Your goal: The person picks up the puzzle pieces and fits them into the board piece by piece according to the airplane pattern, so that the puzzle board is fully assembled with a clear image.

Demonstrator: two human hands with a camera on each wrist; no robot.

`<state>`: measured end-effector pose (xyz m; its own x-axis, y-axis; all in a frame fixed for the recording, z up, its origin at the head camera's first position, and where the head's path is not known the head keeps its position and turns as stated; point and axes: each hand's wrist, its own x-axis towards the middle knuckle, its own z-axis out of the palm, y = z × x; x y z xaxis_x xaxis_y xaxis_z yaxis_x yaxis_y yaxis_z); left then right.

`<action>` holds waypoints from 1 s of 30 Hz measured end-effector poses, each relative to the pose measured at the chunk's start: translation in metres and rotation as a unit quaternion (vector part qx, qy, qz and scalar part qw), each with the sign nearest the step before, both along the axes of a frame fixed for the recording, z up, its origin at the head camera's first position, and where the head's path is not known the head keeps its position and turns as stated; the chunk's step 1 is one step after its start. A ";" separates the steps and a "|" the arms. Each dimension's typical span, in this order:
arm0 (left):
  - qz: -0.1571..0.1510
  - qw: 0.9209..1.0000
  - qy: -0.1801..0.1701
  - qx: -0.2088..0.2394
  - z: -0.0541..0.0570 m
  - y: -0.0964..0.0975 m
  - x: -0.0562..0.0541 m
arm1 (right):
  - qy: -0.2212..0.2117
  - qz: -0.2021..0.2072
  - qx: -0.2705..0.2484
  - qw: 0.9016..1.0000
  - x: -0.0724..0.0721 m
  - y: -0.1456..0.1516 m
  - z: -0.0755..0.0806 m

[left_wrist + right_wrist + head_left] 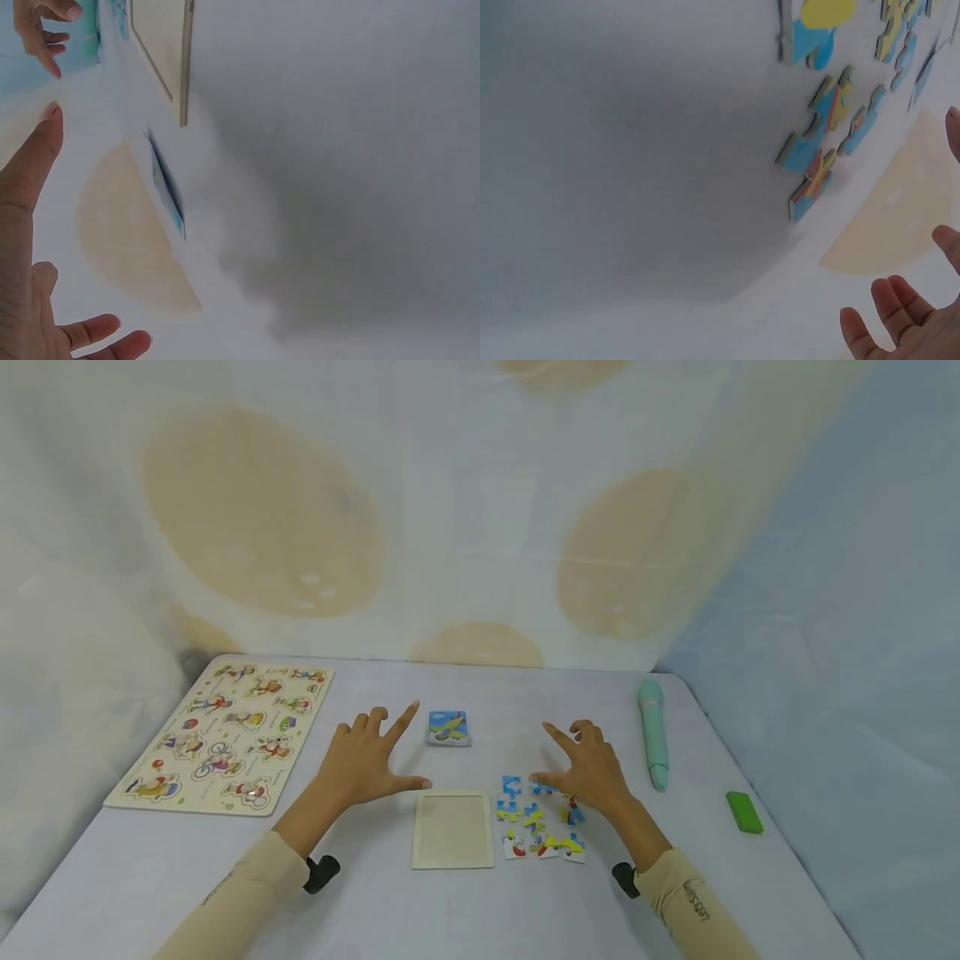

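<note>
My left hand (366,762) hovers above the table, thumb and index finger spread wide, holding nothing. Its thumb tip overlaps the upper left corner of a pale wooden puzzle tray (453,830) in the head view. To the tray's right lie several loose jigsaw pieces (534,818) in blue, yellow, red and white. Over their upper right side is my right hand (592,770), also holding nothing, with thumb and index finger apart. The right wrist view shows several of the pieces (810,135) lying on the table near that hand. Beyond the tray sits a small picture card (448,728) with a yellow-green plane on blue.
A large wooden board with figure pieces (232,735) lies at the back left. On the right are a mint green microphone-shaped toy (654,735) and a green block (744,812) near the table's right edge. A patterned curtain (480,527) hangs behind the table.
</note>
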<state>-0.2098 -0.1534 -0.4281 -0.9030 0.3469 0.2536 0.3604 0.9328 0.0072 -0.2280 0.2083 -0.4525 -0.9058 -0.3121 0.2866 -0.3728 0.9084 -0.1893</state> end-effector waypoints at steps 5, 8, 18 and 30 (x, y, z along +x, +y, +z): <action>-0.003 1.000 -0.008 0.003 -0.014 -0.003 0.009 | -0.012 0.002 0.004 1.000 0.004 -0.006 -0.005; -0.006 1.000 -0.019 0.003 -0.021 -0.003 0.013 | -0.026 0.001 0.006 1.000 0.006 -0.010 -0.006; -0.011 0.998 -0.055 0.013 -0.034 -0.004 0.025 | -0.062 0.001 0.019 0.998 0.008 -0.021 -0.012; -0.030 0.978 -0.193 0.071 -0.041 0.001 0.034 | -0.080 0.033 -0.003 0.996 0.011 -0.028 -0.014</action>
